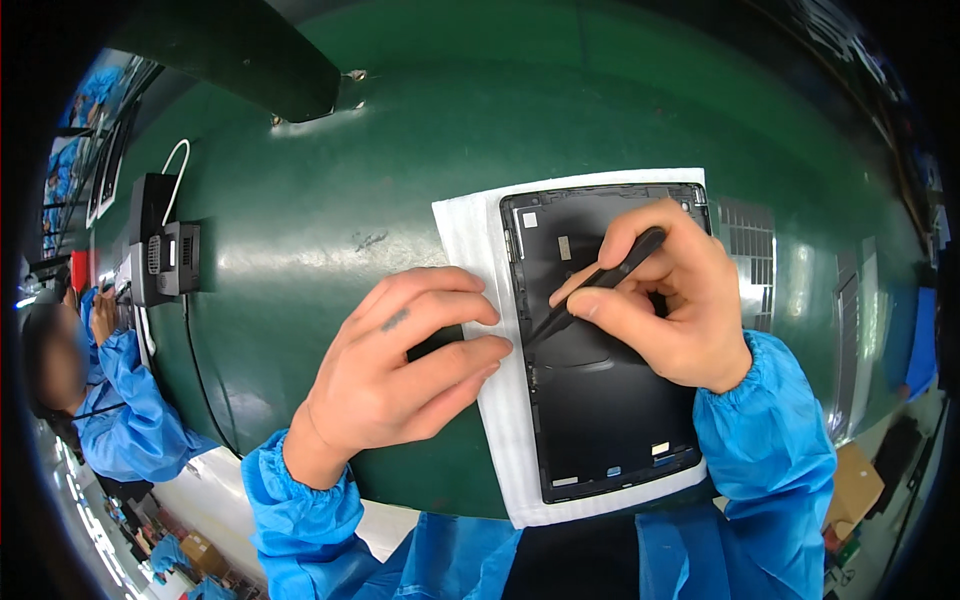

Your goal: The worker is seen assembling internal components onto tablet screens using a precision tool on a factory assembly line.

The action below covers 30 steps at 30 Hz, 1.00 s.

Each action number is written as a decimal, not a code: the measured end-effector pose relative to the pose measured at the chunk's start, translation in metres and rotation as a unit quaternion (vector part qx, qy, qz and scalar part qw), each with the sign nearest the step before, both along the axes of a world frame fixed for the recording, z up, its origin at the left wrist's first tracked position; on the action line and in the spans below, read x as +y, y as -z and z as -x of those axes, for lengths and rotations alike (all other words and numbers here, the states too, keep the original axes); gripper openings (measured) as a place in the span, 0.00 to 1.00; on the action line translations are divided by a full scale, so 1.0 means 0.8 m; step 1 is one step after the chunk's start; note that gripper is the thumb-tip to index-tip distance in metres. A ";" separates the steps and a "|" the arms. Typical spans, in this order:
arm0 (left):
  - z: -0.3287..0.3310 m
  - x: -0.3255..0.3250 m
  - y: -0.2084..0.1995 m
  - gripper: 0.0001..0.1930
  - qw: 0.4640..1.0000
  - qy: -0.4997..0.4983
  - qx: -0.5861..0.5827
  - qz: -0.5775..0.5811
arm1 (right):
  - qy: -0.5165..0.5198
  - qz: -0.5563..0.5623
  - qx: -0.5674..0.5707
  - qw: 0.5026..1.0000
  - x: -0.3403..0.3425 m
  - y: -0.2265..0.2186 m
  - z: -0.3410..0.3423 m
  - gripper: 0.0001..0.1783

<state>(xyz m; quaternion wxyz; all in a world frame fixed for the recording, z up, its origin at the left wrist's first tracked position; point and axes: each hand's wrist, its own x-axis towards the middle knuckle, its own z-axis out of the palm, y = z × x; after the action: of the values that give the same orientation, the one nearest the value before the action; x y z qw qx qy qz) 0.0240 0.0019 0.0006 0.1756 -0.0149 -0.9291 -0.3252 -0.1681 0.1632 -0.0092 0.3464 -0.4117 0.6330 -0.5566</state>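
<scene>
A black tablet back cover lies on a white foam sheet in front of me. My right hand is over its middle, closed around black tweezers. Their tips slant down to the cover's left inner edge. My left hand is beside that edge, fingers bent and spread, fingertips over the sheet's left part. A dark patch shows between its fingers; I cannot make out what that is. My right hand hides part of the cover's upper right.
Beyond the cover's right side lie sheets of dark grey rectangular pieces. A black device with cables stands at the left, and a dark post rises at the far left. Another person in a blue sleeve sits at the left.
</scene>
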 end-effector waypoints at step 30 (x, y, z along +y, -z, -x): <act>0.022 0.018 -0.003 0.16 0.990 0.041 -0.059 0.125 | 0.107 0.125 -0.092 0.982 0.033 -0.036 0.017 0.17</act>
<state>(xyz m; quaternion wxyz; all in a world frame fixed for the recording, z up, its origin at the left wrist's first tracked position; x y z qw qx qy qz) 0.0067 0.0166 0.0026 0.1041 -0.0556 -0.9698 -0.2133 -0.1815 0.1895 0.0193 0.2876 -0.3286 0.5639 -0.7010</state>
